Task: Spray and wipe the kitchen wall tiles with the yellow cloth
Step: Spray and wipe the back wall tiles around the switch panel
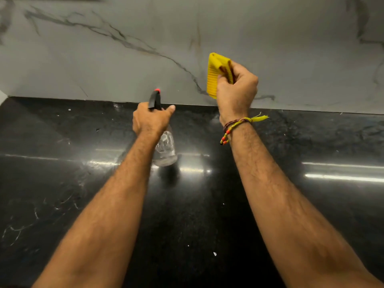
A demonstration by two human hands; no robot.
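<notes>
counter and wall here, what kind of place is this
Most likely a home kitchen: a polished black stone counter runs along a grey marble-look tiled wall, and the hands hold a spray bottle and a yellow cloth.

No text, label, brand or number can be read anywhere; the clear spray bottle (165,149) at frame centre shows no legible marking

A glossy black stone countertop (62,183) fills the lower part of the view, streaked with thin white veins and long bright light reflections. On the countertop, small white specks (214,254) lie near its front, and others are scattered toward its back edge.
</notes>
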